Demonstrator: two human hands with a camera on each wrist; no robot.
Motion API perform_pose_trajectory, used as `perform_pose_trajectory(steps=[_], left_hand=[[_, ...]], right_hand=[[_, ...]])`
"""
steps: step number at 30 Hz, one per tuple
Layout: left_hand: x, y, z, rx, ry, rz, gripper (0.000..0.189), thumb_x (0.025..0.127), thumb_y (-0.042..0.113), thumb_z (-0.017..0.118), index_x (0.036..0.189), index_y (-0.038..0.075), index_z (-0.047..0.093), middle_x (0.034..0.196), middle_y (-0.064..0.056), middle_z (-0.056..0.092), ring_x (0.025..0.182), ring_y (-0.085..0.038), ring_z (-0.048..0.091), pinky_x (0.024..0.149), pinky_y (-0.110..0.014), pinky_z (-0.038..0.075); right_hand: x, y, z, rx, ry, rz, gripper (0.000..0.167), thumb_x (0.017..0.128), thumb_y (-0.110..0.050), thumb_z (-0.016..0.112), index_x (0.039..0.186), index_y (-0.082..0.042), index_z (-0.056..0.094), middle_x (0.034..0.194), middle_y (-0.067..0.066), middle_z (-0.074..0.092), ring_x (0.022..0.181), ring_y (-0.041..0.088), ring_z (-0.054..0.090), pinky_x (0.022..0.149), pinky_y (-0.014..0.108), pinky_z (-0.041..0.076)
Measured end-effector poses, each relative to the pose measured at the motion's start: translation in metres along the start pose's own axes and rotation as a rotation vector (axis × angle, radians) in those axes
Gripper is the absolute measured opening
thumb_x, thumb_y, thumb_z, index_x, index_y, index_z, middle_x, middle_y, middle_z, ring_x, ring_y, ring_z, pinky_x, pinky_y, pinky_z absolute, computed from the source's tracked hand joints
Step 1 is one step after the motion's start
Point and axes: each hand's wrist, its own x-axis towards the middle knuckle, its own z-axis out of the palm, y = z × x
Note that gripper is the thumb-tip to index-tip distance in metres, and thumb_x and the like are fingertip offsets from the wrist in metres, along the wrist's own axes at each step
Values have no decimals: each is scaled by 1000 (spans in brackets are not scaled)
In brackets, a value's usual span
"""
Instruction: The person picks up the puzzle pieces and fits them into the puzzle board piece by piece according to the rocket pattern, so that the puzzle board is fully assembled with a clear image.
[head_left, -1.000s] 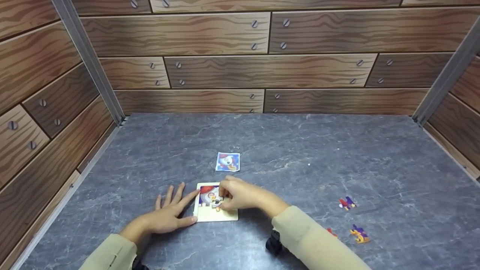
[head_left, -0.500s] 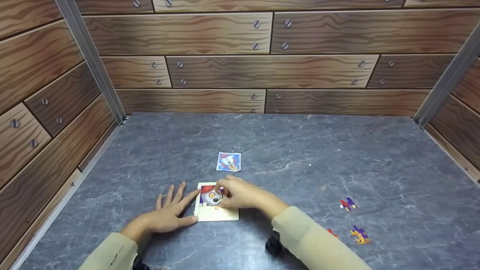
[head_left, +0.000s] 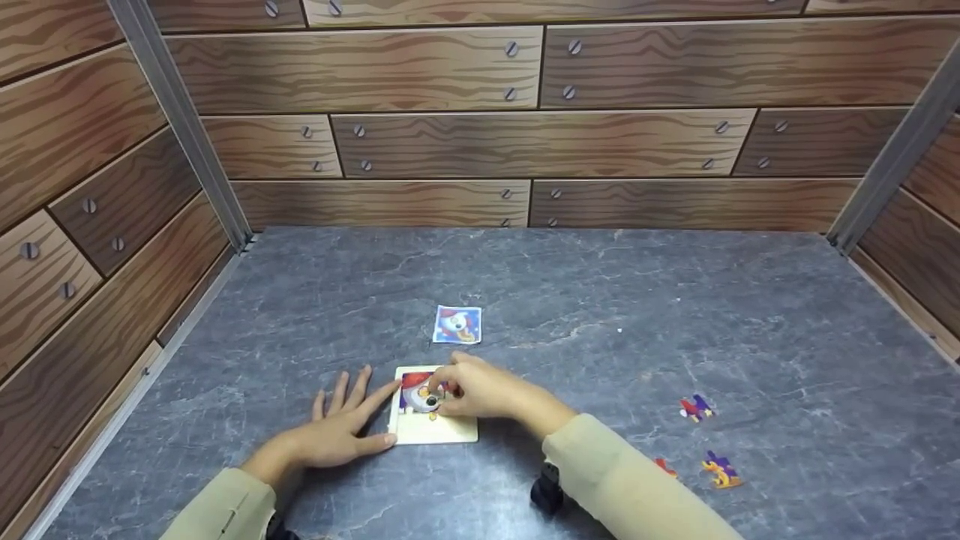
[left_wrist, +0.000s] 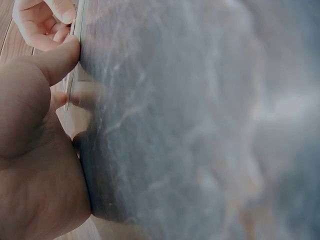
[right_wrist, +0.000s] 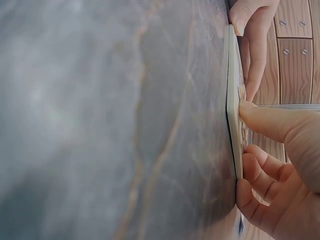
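Observation:
A pale jigsaw puzzle board (head_left: 435,431) lies on the table, its upper part filled with picture pieces in red, white and purple. Spread flat at its left side, my left hand (head_left: 334,435) touches the edge with straight index finger and thumb. My right hand (head_left: 484,386) bends over the board's right half, thumb and index finger pinching a white puzzle piece (head_left: 432,401) with a dark round spot. The hand covers part of that piece and the pieces under it. In the right wrist view the thumb (right_wrist: 262,120) rests on the board's face (right_wrist: 233,95), with the other fingers curled along its edge.
Behind the board lies a small picture card (head_left: 457,325). Off to the right are loose puzzle pieces: a red and purple one (head_left: 697,407), an orange and purple one (head_left: 721,470), and a red one (head_left: 664,466) partly hidden by the right sleeve. Wood-patterned walls (head_left: 435,142) enclose the table.
The white piece under my right hand was tilted and shifted a second ago; it now lies flatter among the others. The right fingers have moved slightly. My left hand has stayed in place.

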Motion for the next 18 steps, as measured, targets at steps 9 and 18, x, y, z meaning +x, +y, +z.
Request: perform_pose_trajectory(steps=[9,18], left_hand=[[-1,1,-1,-3,-12,-10,76,89,56,50,150,29,14,152,-17,-15,133,-39,-25,97,-62,-20],[0,1,-2,-8,-22,-25,76,88,57,51,150,30,15,153,-17,-15,133,-38,-25,97,-62,-19]], right_hand=[[0,0,1,-9,7,-28,27,78,-18,72,105,-16,71,82,2,47,70,7,43,60,21,38],[-2,4,-6,100,18,-72,23,80,-9,68,103,-6,70,83,5,57,74,11,52,67,20,44]])
